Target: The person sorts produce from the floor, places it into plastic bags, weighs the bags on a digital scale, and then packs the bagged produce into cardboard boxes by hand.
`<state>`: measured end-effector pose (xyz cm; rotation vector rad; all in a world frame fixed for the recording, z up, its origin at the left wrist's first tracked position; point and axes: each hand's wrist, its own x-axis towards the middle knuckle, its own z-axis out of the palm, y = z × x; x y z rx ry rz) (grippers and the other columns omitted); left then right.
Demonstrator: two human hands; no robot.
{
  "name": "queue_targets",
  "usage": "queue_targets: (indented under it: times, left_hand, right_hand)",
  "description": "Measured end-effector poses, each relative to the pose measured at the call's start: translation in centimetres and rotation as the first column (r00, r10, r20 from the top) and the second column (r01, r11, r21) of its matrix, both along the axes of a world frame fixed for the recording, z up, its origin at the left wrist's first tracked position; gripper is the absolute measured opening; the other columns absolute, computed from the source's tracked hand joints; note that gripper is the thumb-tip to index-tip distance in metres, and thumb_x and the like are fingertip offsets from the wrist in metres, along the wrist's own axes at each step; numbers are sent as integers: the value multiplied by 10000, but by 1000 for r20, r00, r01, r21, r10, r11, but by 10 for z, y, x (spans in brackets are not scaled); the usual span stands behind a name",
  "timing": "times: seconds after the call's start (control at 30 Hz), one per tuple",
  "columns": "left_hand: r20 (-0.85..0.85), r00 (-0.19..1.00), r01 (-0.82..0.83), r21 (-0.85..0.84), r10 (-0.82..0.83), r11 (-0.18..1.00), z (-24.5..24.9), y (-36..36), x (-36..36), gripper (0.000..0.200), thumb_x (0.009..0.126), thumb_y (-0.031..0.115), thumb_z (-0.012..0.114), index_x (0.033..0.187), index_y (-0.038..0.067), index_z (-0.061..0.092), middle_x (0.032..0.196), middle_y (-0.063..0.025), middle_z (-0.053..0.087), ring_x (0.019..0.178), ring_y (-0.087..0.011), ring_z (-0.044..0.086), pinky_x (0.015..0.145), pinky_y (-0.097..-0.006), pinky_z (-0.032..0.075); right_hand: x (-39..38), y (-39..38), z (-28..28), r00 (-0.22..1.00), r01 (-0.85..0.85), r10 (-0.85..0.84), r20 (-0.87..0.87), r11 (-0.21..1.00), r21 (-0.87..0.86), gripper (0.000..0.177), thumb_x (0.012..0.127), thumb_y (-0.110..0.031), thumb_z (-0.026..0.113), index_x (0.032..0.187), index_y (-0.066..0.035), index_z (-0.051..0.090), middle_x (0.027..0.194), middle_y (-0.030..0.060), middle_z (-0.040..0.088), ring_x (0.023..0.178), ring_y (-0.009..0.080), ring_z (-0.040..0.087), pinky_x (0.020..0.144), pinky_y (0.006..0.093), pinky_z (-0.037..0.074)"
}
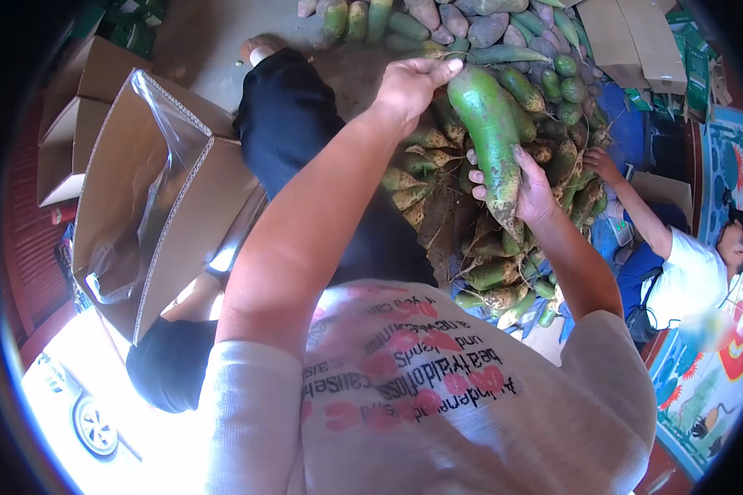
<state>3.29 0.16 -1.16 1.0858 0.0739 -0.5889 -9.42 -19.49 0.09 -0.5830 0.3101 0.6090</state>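
Radish (483, 111) | right hand (533, 191): grasping its lower part | left hand (406, 89): at its top end, cannot tell if gripping

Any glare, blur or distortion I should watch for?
Head view: glare washes out the lower left around a wheel; wide-angle curvature and black corners; a hazy patch near the co-worker; the green radish shows clearly, with slight shine.

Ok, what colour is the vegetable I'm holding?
The vegetable is green, browner at its tip; the head view shows it.
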Motion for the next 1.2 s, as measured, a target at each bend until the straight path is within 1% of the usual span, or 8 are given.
queue_targets:
  times: [0.23,0.3,0.37,0.5,0.73,0.93,1.03,1.2]
  left_hand:
    - [89,917,-399,228,389,888,-7,4,5,131,831,96,662,838,-32,685,762,-14,659,672,-60,511,634,-247,454]
    - [139,876,-455,-84,462,887,-83,-23,30,238,838,53,602,1069,16,645,980,-97,669,858,-126,597,782,-283,477]
    - [204,976,-159,407,80,900,-8,5,3,682,824,65,545,1432,197,265,1346,-181,444,1267,-284,408,1031,-303,329]
    - [299,908,-1,701,-293,713,11,16,5,464,819,44,556,1277,97,501,1217,-215,543,1175,-272,510,960,-319,409]
    - [403,904,-78,488,-145,869,47,55,-7,387,798,-33,509,1177,16,568,1006,-192,644,1049,-271,596,859,-317,474]
    - [456,890,-89,200,-12,976,54,54,0,463,829,-41,511,1285,36,483,1275,-146,513,1172,-207,481,959,-292,390]
    - [538,838,-197,136,94,971,100,96,-10,396,855,20,559,1249,44,526,1159,-87,570,1020,-141,522,920,-267,392]
    - [612,678,-584,112,407,804,142,199,-45,348,879,30,516,1225,-4,521,1164,-127,595,1070,-175,576,929,-279,431]
  right_hand:
    - [21,16,11,971,-23,94,221,952,-304,508,894,-286,522,1314,-42,374,1208,160,483,995,287,509,810,445,468]
    - [35,13,22,940,33,95,328,931,-363,488,897,-250,514,1311,-36,368,1196,167,494,1013,297,514,830,458,467]
    - [48,21,49,902,151,69,426,875,-461,465,867,-79,529,1299,-26,365,1156,172,525,980,291,578,814,426,509]
    - [75,24,72,659,687,590,466,-221,-692,686,753,-56,672,1331,-41,304,1203,162,493,1082,277,523,936,369,419]
    - [82,18,70,646,763,667,371,-557,-328,852,655,-141,785,1324,-18,273,1155,184,542,1082,306,545,918,354,419]
    - [102,17,70,596,768,331,731,29,-639,584,781,-81,688,1276,-5,387,1210,133,505,1104,235,514,948,371,411]
    - [103,16,77,864,426,-118,490,690,-585,479,854,-114,608,1274,-22,396,1166,122,536,1025,243,558,900,373,452]
    - [100,11,9,947,300,-101,305,619,-726,677,789,-154,698,1324,-27,303,1097,179,549,892,285,616,687,374,543]
